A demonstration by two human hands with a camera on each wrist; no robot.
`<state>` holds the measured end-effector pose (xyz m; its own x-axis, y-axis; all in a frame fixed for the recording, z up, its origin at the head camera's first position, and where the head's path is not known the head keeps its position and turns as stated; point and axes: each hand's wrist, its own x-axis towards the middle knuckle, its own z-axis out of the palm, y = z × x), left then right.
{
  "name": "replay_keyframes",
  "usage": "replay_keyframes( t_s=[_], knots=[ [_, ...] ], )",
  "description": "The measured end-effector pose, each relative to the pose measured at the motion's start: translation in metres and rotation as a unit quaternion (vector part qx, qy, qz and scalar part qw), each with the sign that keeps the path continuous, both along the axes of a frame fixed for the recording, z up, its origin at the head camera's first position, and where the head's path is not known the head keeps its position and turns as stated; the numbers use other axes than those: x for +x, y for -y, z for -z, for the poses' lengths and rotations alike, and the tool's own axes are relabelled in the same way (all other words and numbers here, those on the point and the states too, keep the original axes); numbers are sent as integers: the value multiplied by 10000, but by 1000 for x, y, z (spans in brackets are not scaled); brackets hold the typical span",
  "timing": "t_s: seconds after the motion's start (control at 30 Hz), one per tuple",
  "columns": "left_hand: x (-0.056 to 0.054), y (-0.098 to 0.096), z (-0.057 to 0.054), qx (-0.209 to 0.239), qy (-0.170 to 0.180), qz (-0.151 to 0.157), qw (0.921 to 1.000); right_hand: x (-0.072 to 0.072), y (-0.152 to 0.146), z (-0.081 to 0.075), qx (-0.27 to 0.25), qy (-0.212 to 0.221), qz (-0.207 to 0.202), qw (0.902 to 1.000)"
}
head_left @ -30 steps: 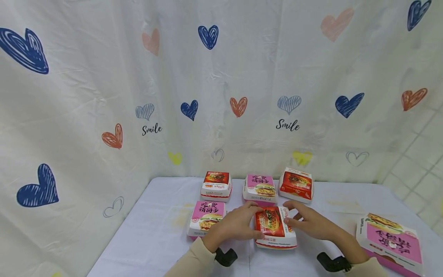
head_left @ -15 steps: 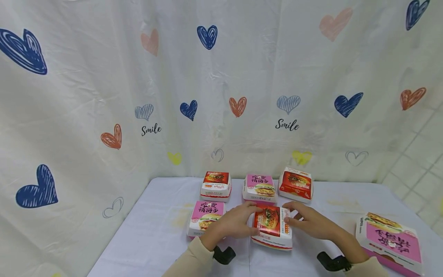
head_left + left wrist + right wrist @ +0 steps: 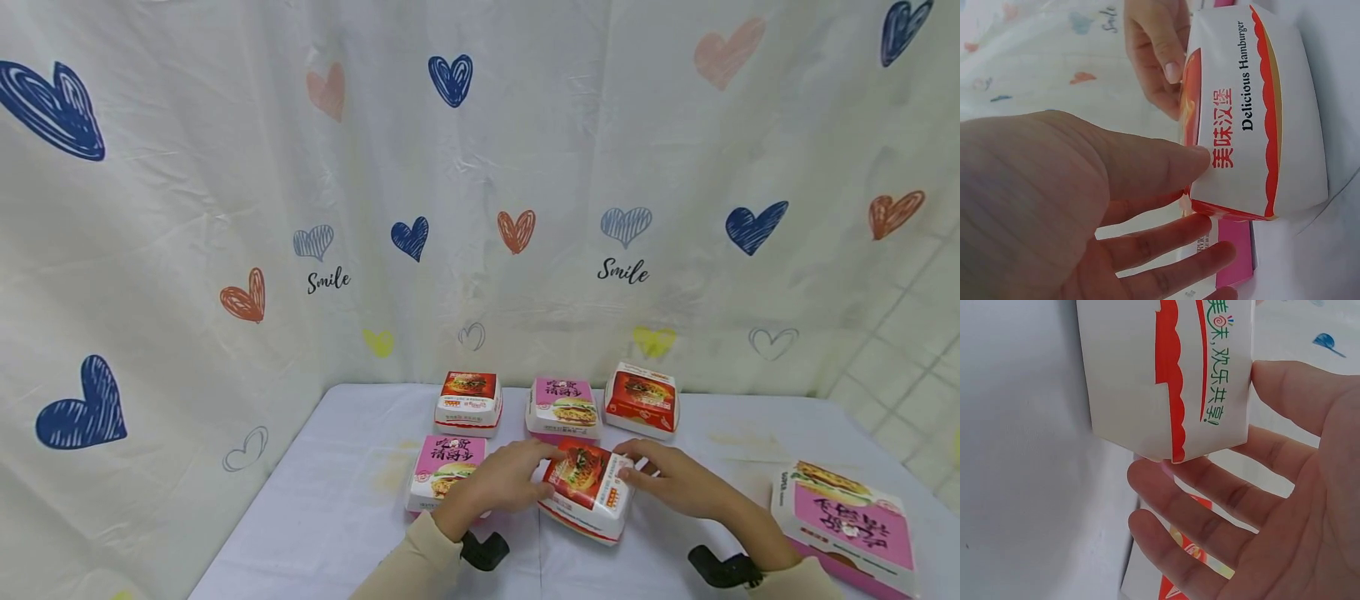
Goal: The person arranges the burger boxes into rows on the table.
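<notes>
A red and white hamburger box [image 3: 581,492] sits between both hands near the table's middle, turned askew. On its left side, the left hand [image 3: 510,477] holds it with thumb and fingers. The right hand [image 3: 678,482] grips its right side, thumb on the edge and index finger towards the back corner. In the left wrist view, the thumb presses beside the box's lettering [image 3: 1241,112], and the other fingers spread along a side. The right wrist view shows the white side of the box [image 3: 1125,375] at the thumb and fingertips. A pink burger box [image 3: 450,471] is beside the left hand.
At the back stand a red box [image 3: 468,404], a pink box [image 3: 564,408] and another red box [image 3: 642,400]. A larger pink box [image 3: 851,525] lies at the right, near the right forearm. Behind the white-covered table [image 3: 300,525] hangs a heart-patterned curtain [image 3: 540,167].
The hamburger box has turned, its near side swinging left and then its right corner coming nearer. Both hands have shifted slightly with it. The other boxes stay where they were.
</notes>
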<state>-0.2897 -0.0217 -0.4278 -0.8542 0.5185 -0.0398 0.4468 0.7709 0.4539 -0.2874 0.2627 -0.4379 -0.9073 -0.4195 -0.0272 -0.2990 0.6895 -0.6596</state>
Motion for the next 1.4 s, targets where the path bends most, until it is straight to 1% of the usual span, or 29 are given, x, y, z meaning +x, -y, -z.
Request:
replay_keyframes(
  t_s=[0.17,0.33,0.43,0.67,0.73,0.9,1.0,1.13,1.27,1.4],
  knots=[
    [1,0,0,32,-67,-79,9999,-1,-1,0,54,-40,11,10000],
    [1,-1,0,93,-185,-255,9995,-2,-1,1,150,12,180,9997],
    [1,-2,1,91,-363,-351,9987,-2,-1,1,159,72,236,9996],
    [1,-5,4,106,-677,-620,9957,-1,-1,2,141,34,179,9997],
    [1,-5,5,89,-819,-679,9943,-1,-2,2,135,32,165,9998],
    [0,-7,8,-111,-1197,-783,9897,-1,-2,3,117,43,106,9999],
    [-1,-7,10,-213,-1316,-831,9876,0,-2,2,88,43,81,9999],
    [-1,-8,10,-239,-1239,-869,9882,2,-2,0,-3,83,23,10000],
    [-1,-7,9,-204,-988,-863,9912,2,-2,-1,-81,141,-45,9999],
    [-2,-6,9,-316,-744,-829,9933,1,-2,0,-131,202,-27,9997]
  ],
)
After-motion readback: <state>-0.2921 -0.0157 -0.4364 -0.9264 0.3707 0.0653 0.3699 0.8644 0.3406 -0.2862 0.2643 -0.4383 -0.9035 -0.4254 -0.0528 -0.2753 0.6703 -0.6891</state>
